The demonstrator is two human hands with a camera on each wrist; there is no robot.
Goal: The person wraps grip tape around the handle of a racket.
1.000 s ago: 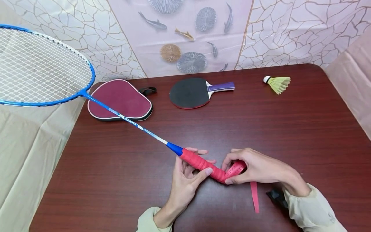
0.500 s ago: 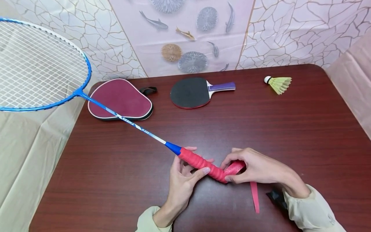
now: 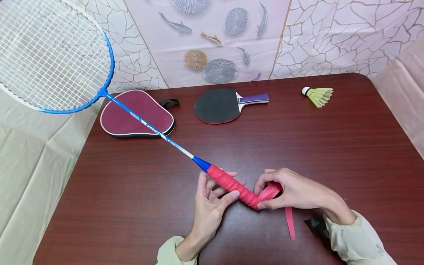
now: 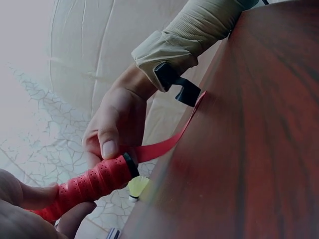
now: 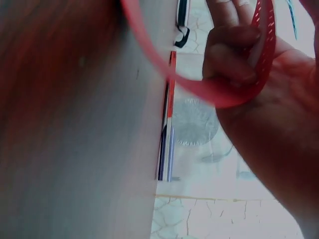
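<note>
A blue-and-white badminton racket (image 3: 202, 164) is held aslant above the table, its strung head at upper left and its handle toward the middle. Overlapping turns of red perforated grip tape (image 3: 228, 181) cover the handle. My left hand (image 3: 208, 213) holds the wrapped handle between thumb and fingers. At the butt end, my right hand (image 3: 299, 191) pinches the unwound tape. The loose tail (image 3: 290, 222) of that tape hangs below this hand. In the left wrist view, the black butt cap (image 4: 131, 164) shows past the last turn. The right wrist view has the tape (image 5: 199, 89) looping round the fingers.
Behind the racket shaft lies a maroon paddle case (image 3: 132, 114) with a black strap. A table tennis paddle (image 3: 216, 106) rests at the table's back, and a yellow shuttlecock (image 3: 318, 96) lies at back right. A small black object (image 3: 316, 225) appears by the right sleeve.
The racket has rolled about its shaft, and its head has dipped, then risen and come rightward, now facing the camera more squarely. Both hands keep nearly the same places and grips.
</note>
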